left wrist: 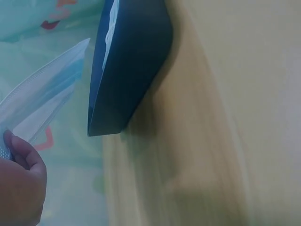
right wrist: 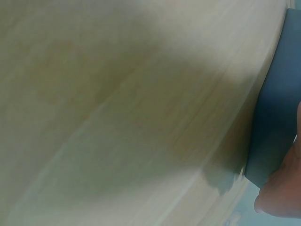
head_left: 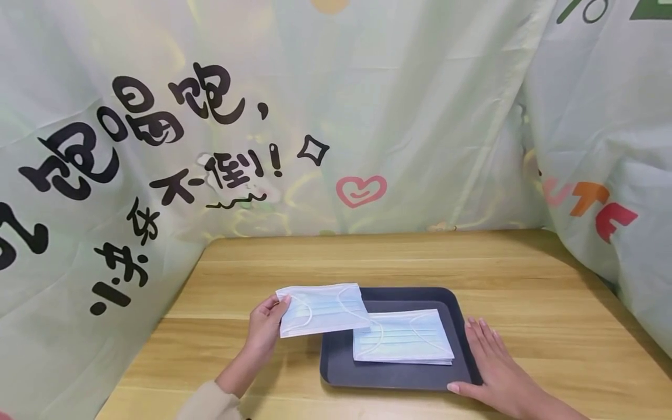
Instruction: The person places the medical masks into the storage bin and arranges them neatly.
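Between thumb and fingers my left hand [head_left: 266, 326] pinches a pale blue face mask [head_left: 322, 309] by its left edge, and white ear loops lie across it. The mask is held above the left part of a dark tray [head_left: 336, 373]; in the left wrist view the held mask [left wrist: 47, 94] is seen nearly edge-on beside the tray [left wrist: 136, 61]. A stack of similar face masks [head_left: 404, 338] lies in the tray. My right hand [head_left: 496, 367] rests at the tray's right side, fingers straight, thumb at the near right corner. The right wrist view shows that hand [right wrist: 282, 190] against the tray's outer wall [right wrist: 275, 108].
The tray stands on a wooden table [head_left: 252, 268]. A light green printed cloth [head_left: 420, 116] with black lettering and a pink heart hangs behind the table and along both sides.
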{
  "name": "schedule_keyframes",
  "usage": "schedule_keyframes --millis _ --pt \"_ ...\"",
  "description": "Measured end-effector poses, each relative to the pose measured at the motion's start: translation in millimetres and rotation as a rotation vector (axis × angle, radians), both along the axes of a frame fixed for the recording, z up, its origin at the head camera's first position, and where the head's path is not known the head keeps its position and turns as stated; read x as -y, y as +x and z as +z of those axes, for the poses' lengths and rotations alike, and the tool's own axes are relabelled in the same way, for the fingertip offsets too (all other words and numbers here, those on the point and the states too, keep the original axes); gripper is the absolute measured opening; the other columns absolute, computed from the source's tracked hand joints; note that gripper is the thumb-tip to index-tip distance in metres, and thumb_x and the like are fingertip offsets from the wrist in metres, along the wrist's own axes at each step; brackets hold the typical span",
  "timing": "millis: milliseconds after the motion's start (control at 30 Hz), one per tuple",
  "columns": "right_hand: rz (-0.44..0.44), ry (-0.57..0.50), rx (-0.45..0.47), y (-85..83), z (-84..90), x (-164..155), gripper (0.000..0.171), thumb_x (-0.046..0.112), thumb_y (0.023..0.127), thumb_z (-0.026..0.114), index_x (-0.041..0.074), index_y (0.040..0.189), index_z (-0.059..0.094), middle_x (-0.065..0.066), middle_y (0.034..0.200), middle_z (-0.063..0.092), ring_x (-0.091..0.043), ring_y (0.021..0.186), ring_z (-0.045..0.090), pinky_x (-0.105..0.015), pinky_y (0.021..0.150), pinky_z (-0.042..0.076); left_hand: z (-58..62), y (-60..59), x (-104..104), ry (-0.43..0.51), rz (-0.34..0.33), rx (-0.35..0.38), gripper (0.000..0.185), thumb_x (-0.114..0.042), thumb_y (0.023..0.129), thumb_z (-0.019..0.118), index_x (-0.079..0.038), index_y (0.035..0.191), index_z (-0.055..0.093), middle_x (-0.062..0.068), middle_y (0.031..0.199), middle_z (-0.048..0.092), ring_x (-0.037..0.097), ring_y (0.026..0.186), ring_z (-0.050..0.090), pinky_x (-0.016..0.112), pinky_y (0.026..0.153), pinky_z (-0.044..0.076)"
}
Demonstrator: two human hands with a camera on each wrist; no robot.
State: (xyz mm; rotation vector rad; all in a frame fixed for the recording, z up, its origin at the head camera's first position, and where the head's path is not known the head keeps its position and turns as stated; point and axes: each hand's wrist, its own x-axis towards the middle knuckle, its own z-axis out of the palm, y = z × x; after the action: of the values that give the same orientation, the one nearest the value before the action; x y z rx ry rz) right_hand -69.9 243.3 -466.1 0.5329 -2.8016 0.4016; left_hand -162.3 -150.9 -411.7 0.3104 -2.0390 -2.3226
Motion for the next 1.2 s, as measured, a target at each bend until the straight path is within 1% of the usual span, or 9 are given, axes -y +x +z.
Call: schedule_keyframes --millis 233,433,533,667,800,1000,1200 --pt "-0.003 0.012 -0.003 -0.7 0.7 -2 0.111 0.058 0.072 0.068 -0.007 0.145 0.015 -0.034 0.143 0.030 0.000 0.136 -0.025 -0.014 0.108 -0.019 1.1 -6.3 -14 0.049 -0.040 -0.008 0.015 -0.009 0.091 0.056 0.001 0.101 0.062 -0.009 0.072 0.064 0.003 0.063 0.061 0.018 0.058 0.051" --pt "-0.006 0.011 -0.005 -2.1 1.0 -2 0.110 0.056 0.072 0.069 -0.006 0.145 0.015 -0.033 0.144 0.028 -0.003 0.137 -0.023 -0.014 0.108 -0.019 -1.6 -13.4 -34 0.106 -0.089 -0.026 0.010 -0.008 0.091 0.057 -0.002 0.097 0.064 -0.008 0.073 0.064 0.003 0.064 0.061 0.017 0.058 0.051" --pt "-0.002 0.007 -0.024 -2.1 0.4 -2 0.110 0.056 0.072 0.069 -0.008 0.144 0.017 -0.034 0.143 0.029 -0.003 0.138 -0.023 -0.015 0.109 -0.019 -1.9 -13.2 -44 0.130 -0.102 -0.027 0.009 -0.007 0.090 0.057 -0.003 0.094 0.064 -0.008 0.073 0.064 0.002 0.064 0.060 0.017 0.058 0.051" --pt "0.007 0.008 -0.041 -2.1 -0.8 -1 0.110 0.056 0.071 0.070 -0.009 0.143 0.019 -0.035 0.141 0.031 -0.002 0.137 -0.024 -0.014 0.109 -0.018 -3.8 -10.8 -58 0.141 -0.107 -0.014 0.011 -0.006 0.090 0.057 0.000 0.096 0.063 -0.008 0.071 0.063 0.002 0.064 0.060 0.016 0.058 0.051" --pt "0.002 0.016 -0.033 -3.0 -1.1 -1 0.110 0.057 0.071 0.070 -0.008 0.144 0.018 -0.034 0.142 0.030 -0.002 0.137 -0.024 -0.014 0.109 -0.019 -7.7 -9.9 -72 0.131 -0.127 -0.003 0.015 -0.007 0.090 0.058 0.004 0.099 0.062 -0.009 0.071 0.062 0.001 0.064 0.058 0.016 0.059 0.050" --pt "0.007 0.024 -0.024 -2.4 -0.8 -1 0.110 0.057 0.071 0.069 -0.007 0.144 0.016 -0.033 0.143 0.029 -0.001 0.136 -0.025 -0.014 0.108 -0.019 -14.7 -8.0 -93 0.126 -0.183 -0.018 0.018 -0.006 0.090 0.057 0.010 0.100 0.061 -0.009 0.071 0.061 0.001 0.066 0.058 0.015 0.061 0.049" --pt "0.001 0.025 0.000 -2.4 -0.4 0 0.111 0.058 0.072 0.068 -0.006 0.145 0.014 -0.033 0.142 0.031 -0.001 0.136 -0.024 -0.013 0.108 -0.020 -21.2 -4.4 -110 0.120 -0.234 0.004 0.026 -0.007 0.090 0.058 0.015 0.103 0.058 -0.009 0.070 0.061 0.001 0.066 0.057 0.015 0.060 0.049"
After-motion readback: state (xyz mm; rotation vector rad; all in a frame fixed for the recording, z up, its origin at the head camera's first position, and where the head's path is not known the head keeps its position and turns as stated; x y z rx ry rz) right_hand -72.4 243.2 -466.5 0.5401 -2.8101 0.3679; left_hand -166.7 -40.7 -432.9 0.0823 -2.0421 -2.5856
